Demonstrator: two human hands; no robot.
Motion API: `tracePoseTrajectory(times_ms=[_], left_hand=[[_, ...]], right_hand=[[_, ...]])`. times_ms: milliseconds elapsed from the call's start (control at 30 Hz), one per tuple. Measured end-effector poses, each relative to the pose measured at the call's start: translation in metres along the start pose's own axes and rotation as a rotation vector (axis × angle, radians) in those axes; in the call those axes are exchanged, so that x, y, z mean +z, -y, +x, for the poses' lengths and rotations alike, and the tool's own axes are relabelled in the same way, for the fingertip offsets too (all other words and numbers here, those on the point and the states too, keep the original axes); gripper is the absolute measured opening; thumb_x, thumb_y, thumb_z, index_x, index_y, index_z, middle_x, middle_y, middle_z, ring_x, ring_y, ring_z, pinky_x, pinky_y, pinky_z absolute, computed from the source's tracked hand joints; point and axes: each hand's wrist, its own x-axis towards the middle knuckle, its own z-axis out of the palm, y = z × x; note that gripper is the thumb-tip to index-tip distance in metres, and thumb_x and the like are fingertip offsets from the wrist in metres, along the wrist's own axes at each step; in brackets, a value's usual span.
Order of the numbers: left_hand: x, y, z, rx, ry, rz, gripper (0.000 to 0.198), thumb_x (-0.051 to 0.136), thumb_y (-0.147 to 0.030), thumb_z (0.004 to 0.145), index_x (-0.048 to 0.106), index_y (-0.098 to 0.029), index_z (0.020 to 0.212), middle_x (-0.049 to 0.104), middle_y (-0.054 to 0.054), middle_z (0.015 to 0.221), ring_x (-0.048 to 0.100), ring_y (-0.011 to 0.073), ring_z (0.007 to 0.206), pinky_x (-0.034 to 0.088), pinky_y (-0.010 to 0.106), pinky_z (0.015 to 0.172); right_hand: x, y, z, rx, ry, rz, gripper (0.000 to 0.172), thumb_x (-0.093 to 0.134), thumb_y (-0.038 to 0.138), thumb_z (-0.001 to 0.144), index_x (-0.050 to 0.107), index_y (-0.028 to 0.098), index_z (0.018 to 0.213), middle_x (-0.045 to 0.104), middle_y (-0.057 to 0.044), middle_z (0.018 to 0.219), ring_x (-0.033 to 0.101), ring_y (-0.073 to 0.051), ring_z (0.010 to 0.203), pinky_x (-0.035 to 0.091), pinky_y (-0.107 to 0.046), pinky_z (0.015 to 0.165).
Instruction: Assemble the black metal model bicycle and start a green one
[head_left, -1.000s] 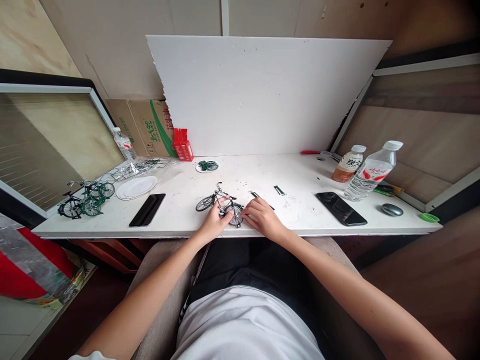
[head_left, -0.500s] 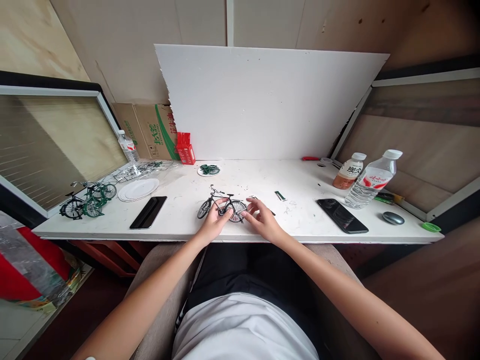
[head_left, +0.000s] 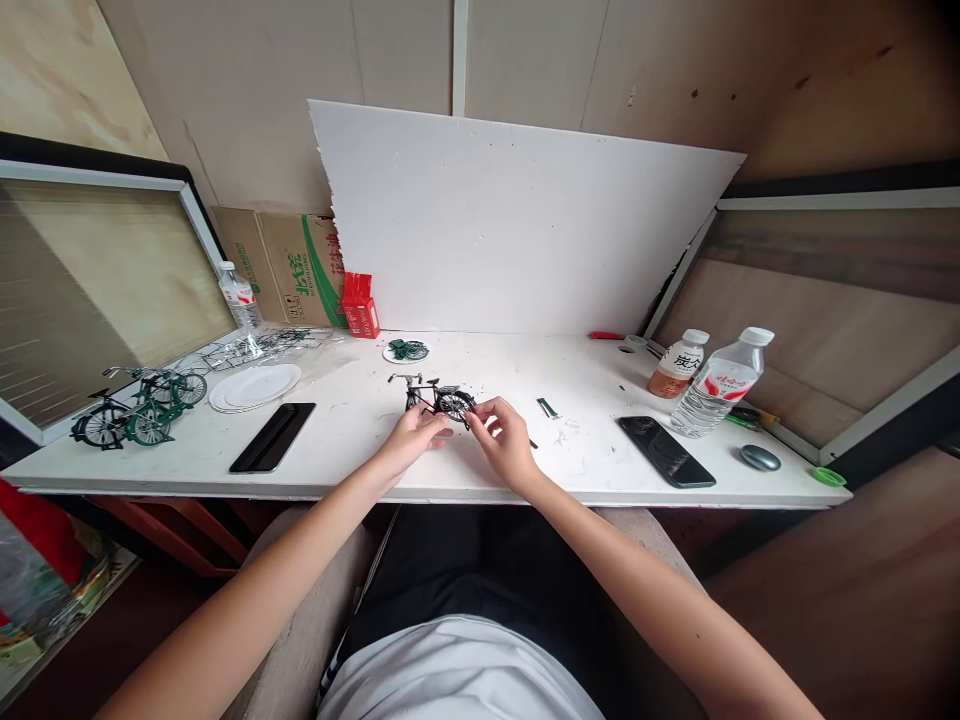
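A small black model bicycle [head_left: 435, 388] faces left above the front middle of the white table. My left hand [head_left: 411, 442] is closed around its lower front part, with the thumb stretched under the frame. At the rear wheel, the fingertips of my right hand [head_left: 504, 445] are pinched together against the rim. Whether a tiny part sits between those fingertips is too small to tell. Part of the front wheel is hidden behind my left hand. A green strip-like part [head_left: 548, 407] lies to the right of my right hand.
Finished-looking model bicycles [head_left: 142, 410] stand at left, near white plates [head_left: 255, 385] and a dark phone [head_left: 271, 438]. A small plate with green parts [head_left: 406, 350] sits behind. On the right are another phone [head_left: 666, 452], a water bottle [head_left: 724, 385], a brown drink [head_left: 677, 365] and a mouse [head_left: 760, 458].
The bicycle has been raised slightly away from me and turned a little. My right fingers have come together at its rear wheel. The camera view has also shifted.
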Motion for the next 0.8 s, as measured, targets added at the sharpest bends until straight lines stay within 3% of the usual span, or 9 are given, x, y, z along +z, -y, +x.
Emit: tracePoseTrajectory(times_ms=[133, 333, 400, 467, 600, 667, 800], left_hand=[[-0.012, -0.019, 0.001, -0.05, 0.061, -0.006, 0.034, 0.085, -0.042, 0.088, 0.071, -0.019, 0.11, 0.076, 0.014, 0.125, 0.08, 0.0299, 0.106, 0.061, 0.046, 0.1], [-0.026, -0.023, -0.008, -0.01, 0.086, -0.291, 0.022, 0.079, -0.021, 0.078, 0.07, -0.016, 0.098, 0.076, 0.014, 0.123, 0.077, 0.0331, 0.119, 0.052, 0.054, 0.118], [-0.026, -0.022, -0.011, 0.004, 0.09, -0.351, 0.026, 0.077, -0.026, 0.081, 0.07, -0.016, 0.105, 0.075, 0.015, 0.127, 0.076, 0.0319, 0.118, 0.053, 0.054, 0.118], [-0.024, -0.02, -0.014, -0.021, 0.112, -0.389, 0.04, 0.077, -0.03, 0.086, 0.068, -0.02, 0.124, 0.075, 0.014, 0.131, 0.077, 0.0298, 0.114, 0.055, 0.055, 0.115], [-0.02, -0.008, -0.016, -0.098, 0.12, -0.404, 0.07, 0.084, -0.031, 0.092, 0.051, -0.029, 0.154, 0.074, 0.012, 0.133, 0.079, 0.0267, 0.106, 0.057, 0.055, 0.111], [-0.019, -0.001, -0.016, -0.1, 0.116, -0.397, 0.08, 0.086, -0.024, 0.091, 0.045, -0.028, 0.159, 0.075, 0.012, 0.129, 0.079, 0.0264, 0.107, 0.055, 0.055, 0.113], [-0.022, 0.009, -0.013, -0.06, 0.065, -0.381, 0.081, 0.088, -0.017, 0.089, 0.045, -0.025, 0.158, 0.077, 0.013, 0.127, 0.079, 0.0265, 0.109, 0.054, 0.053, 0.112]], right_hand=[[0.01, 0.004, 0.003, -0.061, -0.048, -0.05, 0.03, 0.062, 0.053, 0.106, 0.063, 0.025, 0.096, 0.071, -0.008, 0.101, 0.068, -0.024, 0.09, 0.056, -0.038, 0.07], [0.007, -0.007, 0.004, -0.303, 0.067, -0.239, 0.017, 0.06, 0.037, 0.109, 0.072, 0.027, 0.104, 0.072, -0.01, 0.098, 0.065, -0.028, 0.096, 0.058, -0.044, 0.075], [0.004, -0.012, 0.004, -0.367, 0.083, -0.29, 0.014, 0.061, 0.031, 0.109, 0.074, 0.027, 0.107, 0.073, -0.01, 0.1, 0.065, -0.028, 0.098, 0.059, -0.044, 0.077], [0.002, -0.015, 0.003, -0.418, 0.104, -0.345, 0.014, 0.062, 0.025, 0.108, 0.076, 0.027, 0.107, 0.075, -0.01, 0.102, 0.065, -0.029, 0.1, 0.059, -0.044, 0.078], [0.003, -0.017, -0.001, -0.5, 0.113, -0.427, 0.016, 0.063, 0.015, 0.105, 0.075, 0.026, 0.106, 0.074, -0.009, 0.103, 0.066, -0.027, 0.099, 0.058, -0.039, 0.074], [0.003, -0.016, -0.002, -0.53, 0.133, -0.468, 0.019, 0.061, 0.011, 0.104, 0.072, 0.025, 0.111, 0.074, -0.009, 0.103, 0.065, -0.027, 0.098, 0.058, -0.038, 0.074], [-0.002, -0.017, 0.003, -0.502, 0.152, -0.517, 0.041, 0.05, 0.006, 0.104, 0.057, 0.024, 0.14, 0.073, -0.01, 0.111, 0.067, -0.028, 0.103, 0.059, -0.041, 0.079]])
